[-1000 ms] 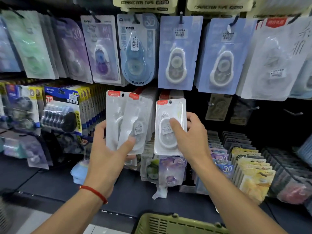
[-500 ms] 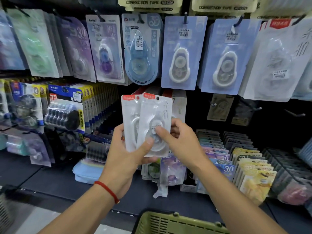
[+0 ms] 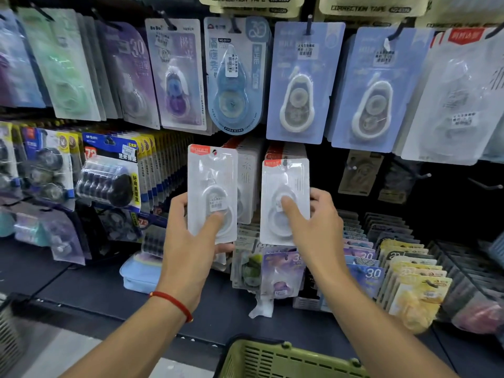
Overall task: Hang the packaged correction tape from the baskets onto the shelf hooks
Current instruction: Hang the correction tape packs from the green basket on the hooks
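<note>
My left hand (image 3: 191,241) grips a white correction tape package (image 3: 211,181) with a red top label, thumb across its front, held upright before the shelf. My right hand (image 3: 313,222) pinches a second, matching white package (image 3: 285,181), thumb on the blister and fingers behind. Its hang hole sits close to the row of identical white packages (image 3: 246,173) hanging on a hook behind; whether it is on a hook I cannot tell. A green basket (image 3: 286,358) sits at the bottom edge, below my forearms.
Larger correction tape cards hang on hooks above, among them a blue one (image 3: 236,77) and pale blue ones (image 3: 300,83). Bare hooks (image 3: 488,185) jut out at right. Packages stand in shelf bins (image 3: 403,271) at lower right. A dark mesh basket (image 3: 11,336) shows at lower left.
My right hand took one package off the stack in my left hand and carried it right and up toward the hanging white row. My left hand stays with the rest.
</note>
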`<action>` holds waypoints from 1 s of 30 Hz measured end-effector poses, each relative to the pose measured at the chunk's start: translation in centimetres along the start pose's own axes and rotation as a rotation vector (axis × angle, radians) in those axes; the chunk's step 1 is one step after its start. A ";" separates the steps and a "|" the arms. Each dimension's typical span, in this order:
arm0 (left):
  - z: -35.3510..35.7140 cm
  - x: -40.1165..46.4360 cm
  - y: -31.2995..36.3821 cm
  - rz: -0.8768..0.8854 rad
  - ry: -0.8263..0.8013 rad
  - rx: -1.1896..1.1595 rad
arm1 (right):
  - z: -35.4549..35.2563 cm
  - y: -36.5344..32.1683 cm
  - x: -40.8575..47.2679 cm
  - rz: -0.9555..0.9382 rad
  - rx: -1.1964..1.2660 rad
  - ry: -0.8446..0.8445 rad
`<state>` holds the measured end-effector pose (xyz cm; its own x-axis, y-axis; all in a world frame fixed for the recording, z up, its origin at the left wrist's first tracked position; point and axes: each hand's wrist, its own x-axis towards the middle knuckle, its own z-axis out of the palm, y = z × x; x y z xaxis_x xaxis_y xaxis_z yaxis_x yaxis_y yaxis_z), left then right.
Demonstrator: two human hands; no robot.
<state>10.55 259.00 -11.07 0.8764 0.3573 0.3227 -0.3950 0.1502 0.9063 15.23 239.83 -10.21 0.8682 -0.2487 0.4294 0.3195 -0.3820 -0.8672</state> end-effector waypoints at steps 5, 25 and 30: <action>0.7 -0.6 -0.3 -0.086 -0.100 -0.025 | 0.2 -0.6 -0.4 -0.104 -0.073 -0.075; 4.0 -1.6 -1.7 -0.093 -0.236 0.128 | -0.6 -1.0 -0.3 -0.084 0.183 -0.070; 3.8 -1.3 -2.4 -0.102 -0.244 0.172 | -0.6 -0.6 0.2 -0.065 0.134 -0.090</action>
<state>11.40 254.67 -12.59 0.9575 0.1138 0.2651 -0.2677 0.0085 0.9635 14.97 239.47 -9.42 0.8727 -0.1449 0.4663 0.4182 -0.2712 -0.8669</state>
